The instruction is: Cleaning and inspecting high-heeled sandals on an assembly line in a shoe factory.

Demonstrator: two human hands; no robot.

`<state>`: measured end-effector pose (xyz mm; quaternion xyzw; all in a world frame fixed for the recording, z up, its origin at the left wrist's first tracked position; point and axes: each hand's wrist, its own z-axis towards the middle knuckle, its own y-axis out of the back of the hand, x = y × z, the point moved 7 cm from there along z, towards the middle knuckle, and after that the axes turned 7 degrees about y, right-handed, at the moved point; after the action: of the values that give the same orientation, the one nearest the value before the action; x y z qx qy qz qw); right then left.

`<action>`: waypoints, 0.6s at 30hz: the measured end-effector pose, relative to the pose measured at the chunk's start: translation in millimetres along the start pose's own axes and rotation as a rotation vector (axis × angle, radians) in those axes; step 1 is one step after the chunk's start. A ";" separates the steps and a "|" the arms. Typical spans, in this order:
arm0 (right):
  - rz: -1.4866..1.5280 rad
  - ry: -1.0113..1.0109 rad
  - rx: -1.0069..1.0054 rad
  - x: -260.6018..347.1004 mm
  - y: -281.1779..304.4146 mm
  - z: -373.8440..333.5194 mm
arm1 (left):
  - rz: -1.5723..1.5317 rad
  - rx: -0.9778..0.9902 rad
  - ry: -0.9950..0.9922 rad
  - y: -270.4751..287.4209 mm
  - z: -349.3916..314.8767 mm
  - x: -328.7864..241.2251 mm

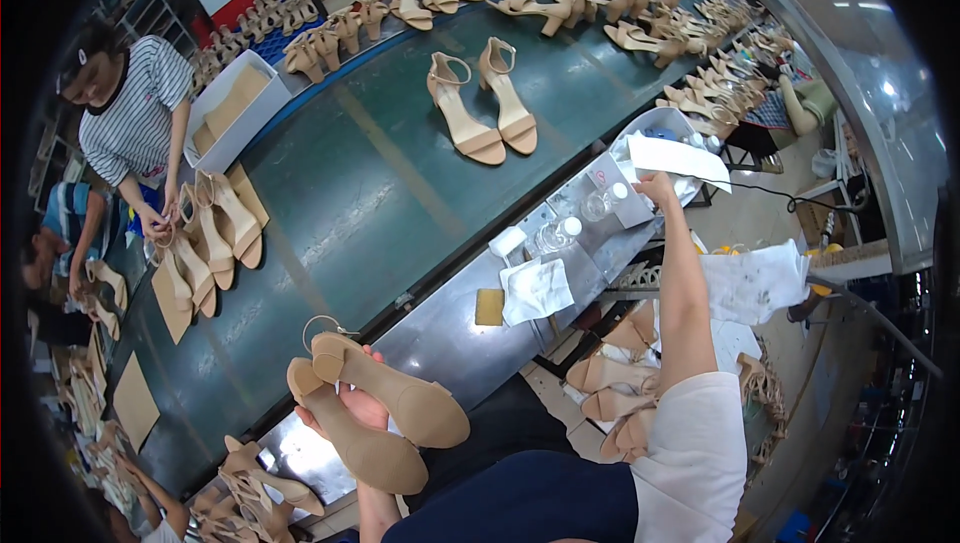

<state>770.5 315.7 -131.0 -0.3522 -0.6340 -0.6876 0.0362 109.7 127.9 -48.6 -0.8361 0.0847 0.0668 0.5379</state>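
Observation:
My left hand (362,406) holds a pair of beige heeled sandals (395,393) low in front of me, soles turned up and heels pointing away. An ankle strap loops out above the heels. Stretched far to the right, my right hand (657,189) is at the edge of a white sheet (680,161) lying over a white bin (655,125). Its fingers look curled, and what they hold is hidden. Close to that hand stand clear bottles with white caps (600,203) on the metal ledge. A white cloth (537,291) and a yellowish sponge pad (489,307) lie nearer me.
A green conveyor belt (360,193) runs diagonally past the metal ledge (430,343), carrying a sandal pair (480,108). Across it a person in a striped shirt (140,113) handles sandals (215,233) beside a white box (235,108). More sandals (615,383) sit on a rack at right.

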 end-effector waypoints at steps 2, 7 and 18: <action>0.084 -0.028 -0.005 6.7 -2.2 5.6 | -0.020 -0.010 0.012 0.5 -0.8 -1.6; 0.792 -0.185 -0.158 61.8 19.3 -38.4 | -0.013 0.048 -0.026 -13.2 -6.2 -3.5; -0.543 -0.081 -0.429 69.8 82.3 -87.4 | 0.007 0.152 0.179 -33.4 4.0 26.3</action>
<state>720.7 249.0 -19.8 -0.1973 -0.5464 -0.7753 -0.2480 142.5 143.4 -25.9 -0.7951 0.1403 -0.0130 0.5899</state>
